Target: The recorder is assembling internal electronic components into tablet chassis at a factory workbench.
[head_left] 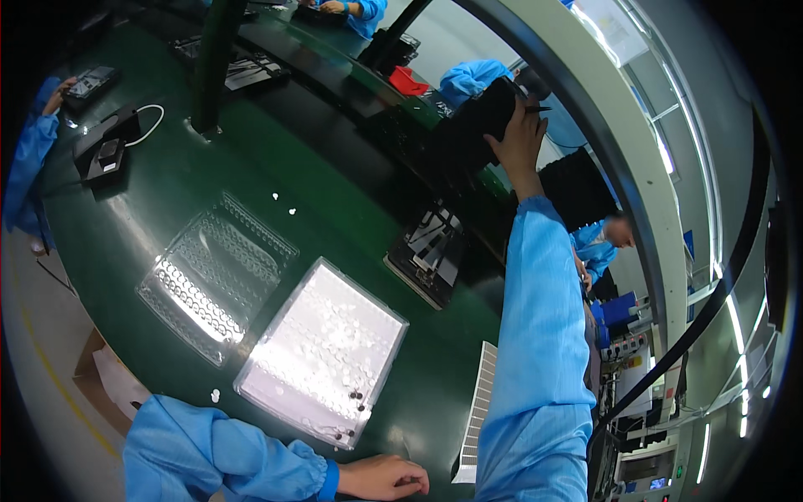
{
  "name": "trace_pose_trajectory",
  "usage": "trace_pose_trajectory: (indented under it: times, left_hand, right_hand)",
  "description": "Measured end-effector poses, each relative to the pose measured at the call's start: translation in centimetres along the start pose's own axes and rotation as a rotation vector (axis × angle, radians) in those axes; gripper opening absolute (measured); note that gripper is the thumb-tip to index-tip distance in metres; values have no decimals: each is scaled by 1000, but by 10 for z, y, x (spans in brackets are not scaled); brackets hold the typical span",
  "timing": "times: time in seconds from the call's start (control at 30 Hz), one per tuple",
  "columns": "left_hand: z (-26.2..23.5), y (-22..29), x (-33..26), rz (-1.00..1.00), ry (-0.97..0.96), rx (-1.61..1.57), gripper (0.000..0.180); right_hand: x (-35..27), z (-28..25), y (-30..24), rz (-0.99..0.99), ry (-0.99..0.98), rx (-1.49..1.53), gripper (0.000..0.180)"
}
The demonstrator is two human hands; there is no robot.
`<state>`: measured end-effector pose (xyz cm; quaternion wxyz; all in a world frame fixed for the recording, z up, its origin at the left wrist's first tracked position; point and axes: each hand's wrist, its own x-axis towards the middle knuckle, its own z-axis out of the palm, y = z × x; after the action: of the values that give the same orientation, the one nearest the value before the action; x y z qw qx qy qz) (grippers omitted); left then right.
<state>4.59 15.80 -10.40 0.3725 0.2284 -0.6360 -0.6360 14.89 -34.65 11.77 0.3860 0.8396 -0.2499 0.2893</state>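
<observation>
beyond the far edge of the green table [251, 180], the right hand [520, 138] is raised at the end of a blue-sleeved arm, fingers wrapped around the edge of a black flat panel [473, 125] that it holds up off the table, with a thin dark tool pinched alongside. on the near edge of the table, the left hand [383, 477] rests knuckles up, fingers curled loosely in, holding nothing that can be seen. just beyond it on the table lies a clear tray of small white discs [322, 351], and to that tray's left a second clear tray, ribbed and shiny [213, 276]. a dark flat part [428, 251] lies on the table between the disc tray and the raised panel. a white gridded sheet [478, 410] sits at the table's near edge, just beside the right sleeve.
</observation>
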Motion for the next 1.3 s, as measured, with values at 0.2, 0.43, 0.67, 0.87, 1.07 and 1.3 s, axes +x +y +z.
trace_pose_trajectory:
  times: [0.2, 0.43, 0.67, 0.87, 1.07, 1.3]
  left_hand:
    - [-2, -1, 5, 26, 20, -2, 18]
    - [0, -4, -2, 51, 33, -37, 19]
    - [3, -2, -1, 40, 24, -30, 19]
    - [-5, 6, 2, 77, 53, -35, 15]
    - [-7, 5, 7, 46, 166, -222, 24]
    - [-24, 10, 26, 168, 326, -1066, 48]
  right_hand:
    - [21, 13, 44, 113, -309, -107, 119]
    - [28, -12, 48, -19, -236, 42, 103]
    - [-24, -1, 26, 95, -50, -51, 92]
    - [-63, -47, 42, 127, 31, 8, 89]
    - [-218, -187, 26, -122, 524, 407, 67]
    - [-367, -372, 24, -166, 478, 889, 26]
